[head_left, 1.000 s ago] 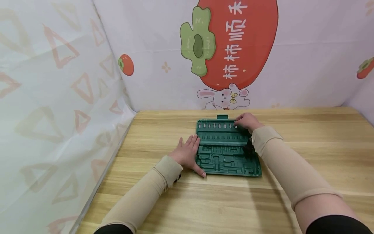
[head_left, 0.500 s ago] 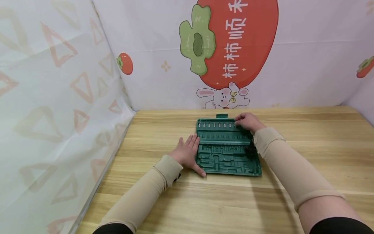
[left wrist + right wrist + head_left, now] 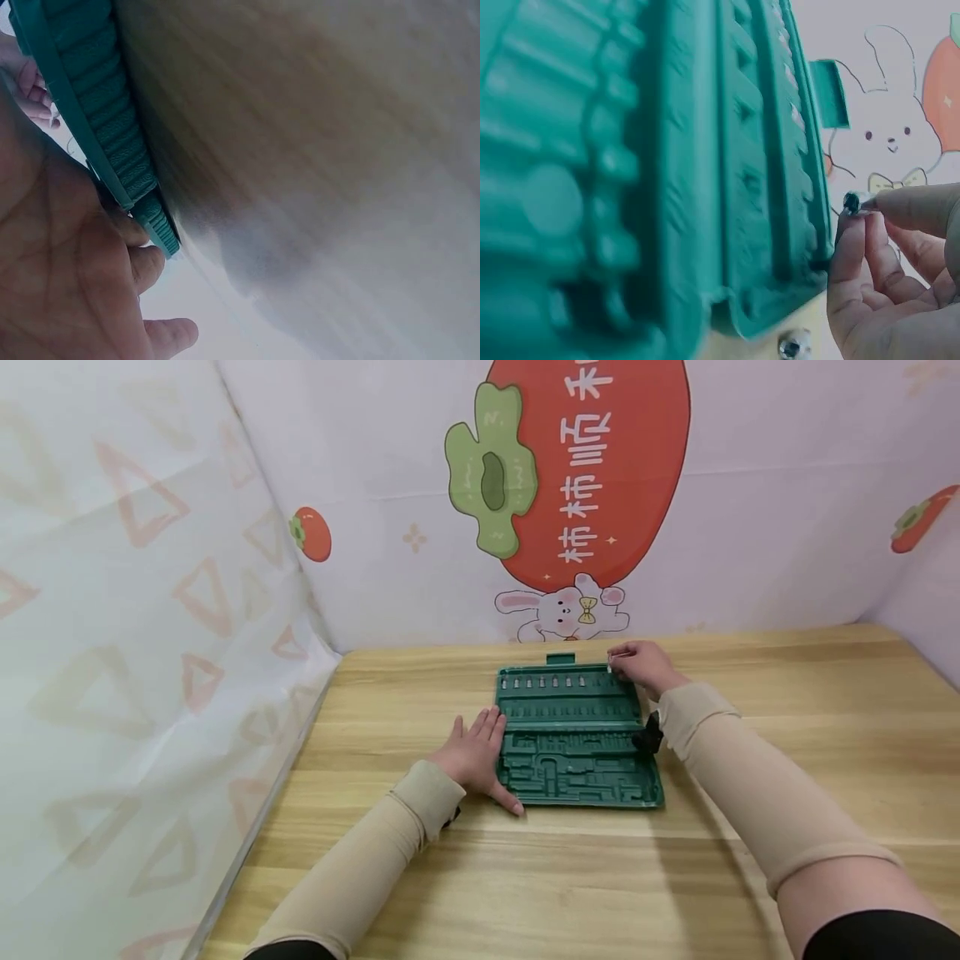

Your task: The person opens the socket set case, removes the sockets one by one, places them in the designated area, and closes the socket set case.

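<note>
A green plastic tool case point(image 3: 570, 701) lies spread flat on the wooden table, with moulded slots. My left hand point(image 3: 477, 762) rests at its left edge, fingers straight and thumb spread along the front corner. The left wrist view shows the case's ribbed side point(image 3: 105, 112) beside my palm point(image 3: 60, 277). Past the case's far right corner, my right hand point(image 3: 647, 668) pinches a small silver socket point(image 3: 852, 202) between thumb and index finger; its dark opening shows in the right wrist view. Several similar sockets point(image 3: 542, 682) stand in a row in the far half, leaving the right-hand slots bare.
Another small silver piece point(image 3: 793, 345) lies on the table beside the case in the right wrist view. A latch tab point(image 3: 561, 658) sticks out at the case's back edge. A printed cloth point(image 3: 405, 568) hangs behind the table, and another covers the left side.
My right hand has lifted the rightmost socket out of the row and moved slightly right, past the case's corner. The left hand stays at the case's edge. The head view has shifted slightly.
</note>
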### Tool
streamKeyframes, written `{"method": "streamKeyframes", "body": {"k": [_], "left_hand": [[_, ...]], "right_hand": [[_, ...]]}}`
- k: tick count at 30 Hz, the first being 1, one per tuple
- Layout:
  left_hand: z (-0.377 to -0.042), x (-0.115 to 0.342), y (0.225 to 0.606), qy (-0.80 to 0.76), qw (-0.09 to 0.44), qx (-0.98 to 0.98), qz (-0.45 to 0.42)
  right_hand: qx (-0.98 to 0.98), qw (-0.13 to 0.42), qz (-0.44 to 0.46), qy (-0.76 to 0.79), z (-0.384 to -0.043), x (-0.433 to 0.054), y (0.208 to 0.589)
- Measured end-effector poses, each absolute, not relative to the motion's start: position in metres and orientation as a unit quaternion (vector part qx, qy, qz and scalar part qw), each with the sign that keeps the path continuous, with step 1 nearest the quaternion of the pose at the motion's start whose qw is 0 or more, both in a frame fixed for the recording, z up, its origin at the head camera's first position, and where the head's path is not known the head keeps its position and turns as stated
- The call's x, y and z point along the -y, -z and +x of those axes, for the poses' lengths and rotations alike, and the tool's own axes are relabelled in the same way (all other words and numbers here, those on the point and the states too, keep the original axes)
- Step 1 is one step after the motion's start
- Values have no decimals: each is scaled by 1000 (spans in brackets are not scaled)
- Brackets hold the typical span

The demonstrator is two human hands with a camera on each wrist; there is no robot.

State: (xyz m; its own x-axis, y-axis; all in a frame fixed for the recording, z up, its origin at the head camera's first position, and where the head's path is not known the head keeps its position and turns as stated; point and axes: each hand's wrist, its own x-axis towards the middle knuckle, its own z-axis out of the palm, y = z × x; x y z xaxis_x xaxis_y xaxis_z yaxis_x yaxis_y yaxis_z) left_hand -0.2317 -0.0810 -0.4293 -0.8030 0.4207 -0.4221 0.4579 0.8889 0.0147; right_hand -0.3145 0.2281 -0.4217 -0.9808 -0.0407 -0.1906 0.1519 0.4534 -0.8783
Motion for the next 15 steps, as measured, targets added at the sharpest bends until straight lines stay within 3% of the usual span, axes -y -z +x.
{"method": "streamKeyframes", "body": {"k": [15], "left_hand": [[-232, 82, 428, 50, 209, -948, 235]], "right_hand": [[-850, 88, 34, 519, -308, -276, 417]]}}
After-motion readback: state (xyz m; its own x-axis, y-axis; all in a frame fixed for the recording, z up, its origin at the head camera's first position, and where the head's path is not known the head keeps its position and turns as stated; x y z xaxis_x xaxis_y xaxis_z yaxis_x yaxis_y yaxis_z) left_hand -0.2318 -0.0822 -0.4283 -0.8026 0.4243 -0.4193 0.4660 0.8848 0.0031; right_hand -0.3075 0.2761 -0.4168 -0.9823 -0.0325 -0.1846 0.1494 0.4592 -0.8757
